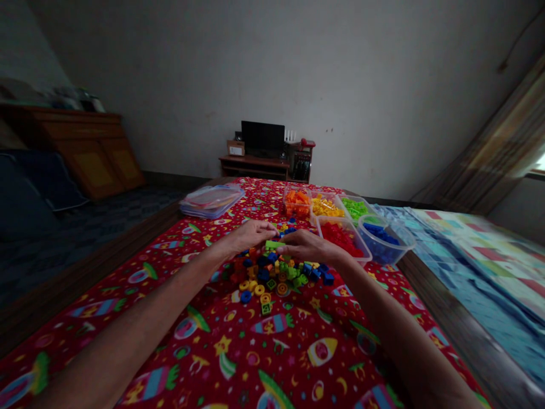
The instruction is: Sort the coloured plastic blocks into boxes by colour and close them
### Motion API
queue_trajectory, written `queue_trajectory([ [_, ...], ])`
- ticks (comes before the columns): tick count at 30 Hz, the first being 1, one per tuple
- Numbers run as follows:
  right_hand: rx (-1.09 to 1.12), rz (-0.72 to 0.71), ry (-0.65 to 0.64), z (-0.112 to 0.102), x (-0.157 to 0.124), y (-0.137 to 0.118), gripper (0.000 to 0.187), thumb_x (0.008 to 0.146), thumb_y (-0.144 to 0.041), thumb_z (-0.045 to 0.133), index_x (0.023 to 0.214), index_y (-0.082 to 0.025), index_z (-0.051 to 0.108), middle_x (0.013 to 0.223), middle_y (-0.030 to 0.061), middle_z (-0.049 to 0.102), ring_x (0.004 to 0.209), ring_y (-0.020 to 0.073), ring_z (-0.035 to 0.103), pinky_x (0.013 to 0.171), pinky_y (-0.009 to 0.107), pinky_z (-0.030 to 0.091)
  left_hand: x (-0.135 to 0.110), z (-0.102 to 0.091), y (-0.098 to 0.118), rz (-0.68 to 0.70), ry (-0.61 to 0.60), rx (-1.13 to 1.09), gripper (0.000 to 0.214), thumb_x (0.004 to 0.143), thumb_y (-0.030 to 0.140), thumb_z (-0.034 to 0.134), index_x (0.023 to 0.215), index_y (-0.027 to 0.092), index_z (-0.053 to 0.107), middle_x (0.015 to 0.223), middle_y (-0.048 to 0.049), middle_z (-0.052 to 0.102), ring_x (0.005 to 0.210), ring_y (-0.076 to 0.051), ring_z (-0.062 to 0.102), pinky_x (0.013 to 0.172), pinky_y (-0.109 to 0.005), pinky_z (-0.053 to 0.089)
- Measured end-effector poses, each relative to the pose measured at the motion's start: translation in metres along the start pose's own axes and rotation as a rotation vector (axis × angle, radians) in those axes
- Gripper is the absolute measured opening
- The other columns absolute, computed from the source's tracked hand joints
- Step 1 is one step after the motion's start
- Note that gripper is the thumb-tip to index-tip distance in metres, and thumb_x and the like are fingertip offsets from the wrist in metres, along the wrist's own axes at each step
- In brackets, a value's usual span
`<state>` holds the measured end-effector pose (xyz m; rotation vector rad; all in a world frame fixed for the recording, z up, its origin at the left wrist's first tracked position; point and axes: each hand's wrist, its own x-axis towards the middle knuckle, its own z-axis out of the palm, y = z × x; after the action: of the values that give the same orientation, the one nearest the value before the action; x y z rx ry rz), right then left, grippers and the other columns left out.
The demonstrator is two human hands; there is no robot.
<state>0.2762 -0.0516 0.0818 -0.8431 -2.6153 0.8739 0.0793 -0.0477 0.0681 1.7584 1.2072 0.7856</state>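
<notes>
My right hand (310,247) is over the far side of a loose pile of toy building blocks (272,272), its fingers bent down and closed at a light green block (273,245). Opposite it, my left hand (254,235) reaches in from the left with fingers and thumb curled together; what lies between its fingertips is too small to make out. The pile mixes blue, yellow, orange, red and green pieces. Several ring-shaped pieces, among them a blue wheel (246,296) and a yellow wheel (265,298), lie at its near edge beside a green square block (266,308).
Beyond my right hand stand clear tubs of sorted blocks: orange (297,203), yellow (327,206), green (355,209), red (340,238) and a round blue tub (385,243). Stacked plastic lids (212,201) lie at the far left. A red patterned cloth (238,358) covers the table.
</notes>
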Motion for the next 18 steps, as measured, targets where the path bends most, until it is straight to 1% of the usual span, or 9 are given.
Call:
queue_trajectory([
  [3,-0.131,-0.001,0.051,-0.005,-0.005,0.003,0.037,0.088,-0.046,0.048,0.073,-0.013,0.057,0.059,-0.0045,0.045,0.053,0.0059,0.038,0.051,0.021,0.025,0.001,-0.002,-0.001,0.041,0.029,0.043,0.031,0.071,0.043,0.060,0.084,0.015,0.063,0.055,0.0027,0.058,0.050,-0.012,0.054,0.046,-0.020,0.038],
  [6,-0.310,0.070,0.207,-0.022,-0.014,0.011,0.036,0.088,-0.042,0.048,0.068,-0.014,0.057,0.056,-0.0041,0.043,0.051,0.0058,0.034,0.051,0.022,0.023,0.003,-0.005,-0.004,0.045,0.027,0.065,0.033,0.071,0.044,0.058,0.085,0.015,0.062,0.057,0.0020,0.059,0.052,-0.012,0.054,0.047,-0.021,0.038],
  [8,-0.412,0.181,0.345,-0.043,-0.020,0.022,0.035,0.088,-0.040,0.049,0.066,-0.014,0.058,0.056,-0.0023,0.047,0.051,0.0066,0.036,0.051,0.023,0.023,0.004,-0.006,-0.005,0.043,0.007,0.060,0.033,0.071,0.045,0.057,0.086,0.016,0.061,0.058,0.0021,0.059,0.052,-0.013,0.054,0.047,-0.021,0.038],
  [10,-0.524,0.320,0.478,-0.069,-0.025,0.038,0.032,0.087,-0.037,0.050,0.069,-0.013,0.062,0.058,0.0010,0.053,0.053,0.0085,0.041,0.052,0.023,0.026,0.005,-0.007,-0.006,0.046,-0.019,0.054,0.033,0.071,0.045,0.058,0.086,0.016,0.061,0.058,0.0021,0.059,0.052,-0.013,0.055,0.048,-0.022,0.039],
  [13,-0.696,0.554,0.628,-0.113,-0.030,0.067,0.030,0.086,-0.035,0.052,0.077,-0.011,0.068,0.069,0.0103,0.064,0.063,0.0139,0.053,0.056,0.024,0.032,0.005,-0.006,-0.006,0.064,-0.048,0.061,0.033,0.071,0.045,0.058,0.086,0.016,0.061,0.059,0.0016,0.060,0.053,-0.013,0.057,0.050,-0.023,0.042],
  [14,-0.723,0.641,0.646,-0.126,-0.032,0.076,0.031,0.086,-0.034,0.052,0.081,-0.009,0.069,0.076,0.0142,0.067,0.068,0.0159,0.056,0.058,0.024,0.034,0.005,-0.005,-0.006,0.070,-0.058,0.067,0.032,0.072,0.045,0.057,0.086,0.016,0.062,0.060,0.0014,0.061,0.053,-0.014,0.057,0.050,-0.023,0.043],
  [16,-0.734,0.775,0.631,-0.144,-0.035,0.091,0.036,0.087,-0.034,0.051,0.091,-0.004,0.069,0.089,0.0206,0.067,0.077,0.0193,0.061,0.063,0.025,0.037,0.005,-0.004,-0.006,0.086,-0.073,0.083,0.031,0.073,0.044,0.055,0.085,0.016,0.062,0.061,0.0009,0.062,0.054,-0.014,0.059,0.051,-0.023,0.045],
  [18,-0.730,0.847,0.613,-0.151,-0.038,0.099,0.041,0.088,-0.035,0.050,0.101,0.000,0.067,0.099,0.0253,0.065,0.086,0.0229,0.062,0.068,0.027,0.039,0.004,-0.004,-0.006,0.106,-0.085,0.108,0.030,0.075,0.043,0.052,0.084,0.016,0.062,0.062,0.0006,0.063,0.055,-0.014,0.059,0.052,-0.023,0.046],
])
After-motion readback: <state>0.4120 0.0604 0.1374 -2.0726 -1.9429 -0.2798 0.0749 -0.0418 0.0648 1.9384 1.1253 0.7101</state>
